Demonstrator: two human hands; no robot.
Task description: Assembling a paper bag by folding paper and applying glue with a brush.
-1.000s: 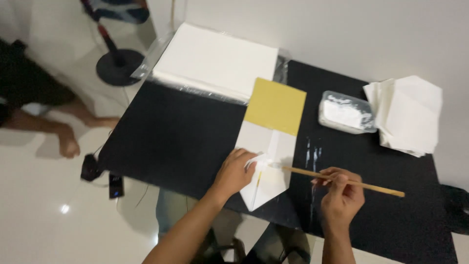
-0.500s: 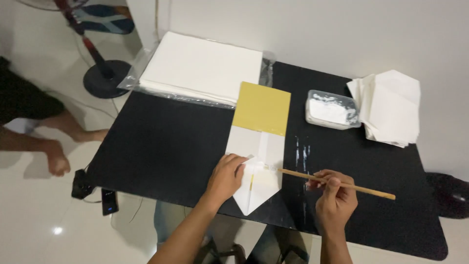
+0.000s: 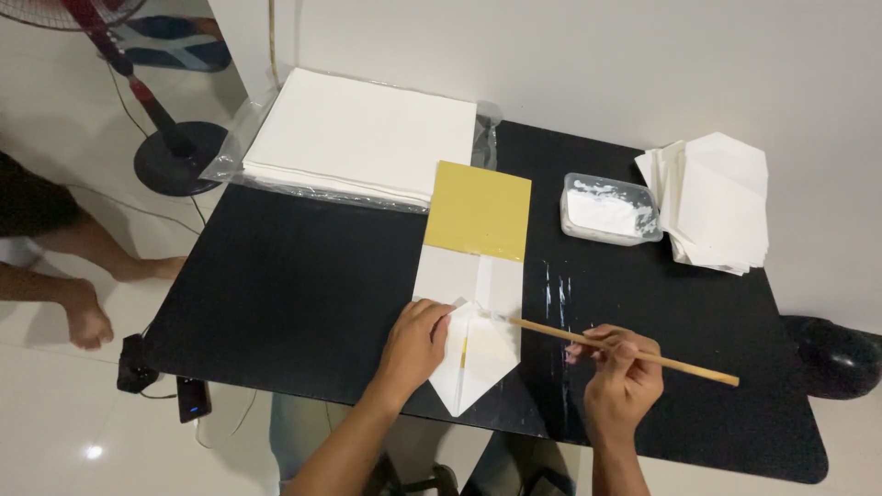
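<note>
— black tabletop against a pale wall, wasn't it? what sat at the far left?

— off the table, a standing fan's base on the white floor, and another person's bare feet near the table's corner. on the table itself, a thick stack of white sheets lay on clear plastic wrap at the back left, probably kept there as stock, within reach.

— and the hands?

— the left hand lay flat, fingers curled down onto the left flap of a folded white paper piece near the front edge, apparently pinning it so it wouldn't shift. that piece came to a point toward the person, and its far end lay under a yellow card, which touched the sheet stack's near edge.

— the right one?

— the right hand pinched a thin wooden stick between thumb and fingers, held low and nearly level, its tip touching the folded piece just beside the left fingertips. it looked like a spreader.

— spreading what?

— likely the white paste in the clear tub, just right of the yellow card. white smears marked the tabletop between tub and hand.

— anything further right?

— a pile of finished-looking folded white pieces at the back right, well apart from the hands, and a dark round object on the floor beyond the table's edge; i couldn't tell what it was.
</note>
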